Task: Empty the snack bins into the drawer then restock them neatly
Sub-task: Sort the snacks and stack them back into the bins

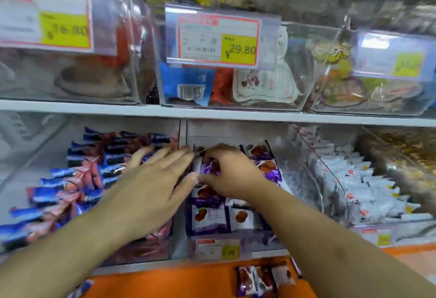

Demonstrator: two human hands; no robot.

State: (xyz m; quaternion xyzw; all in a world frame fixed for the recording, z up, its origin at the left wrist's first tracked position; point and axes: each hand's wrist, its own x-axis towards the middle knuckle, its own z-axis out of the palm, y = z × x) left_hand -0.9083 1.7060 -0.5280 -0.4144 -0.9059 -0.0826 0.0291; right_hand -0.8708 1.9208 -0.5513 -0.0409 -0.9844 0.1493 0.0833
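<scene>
Right hand (226, 172) pinching purple packet (208, 168)

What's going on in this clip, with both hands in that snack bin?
A person is working at a shop shelf of clear snack bins. The right hand pinches a purple packet among the purple packets in the middle bin on the lower shelf. The left hand is spread flat, fingers straight, beside it, over the bin's left edge. More purple packets lie on the orange surface below. The neighbouring bin holds blue and pink packets.
</scene>
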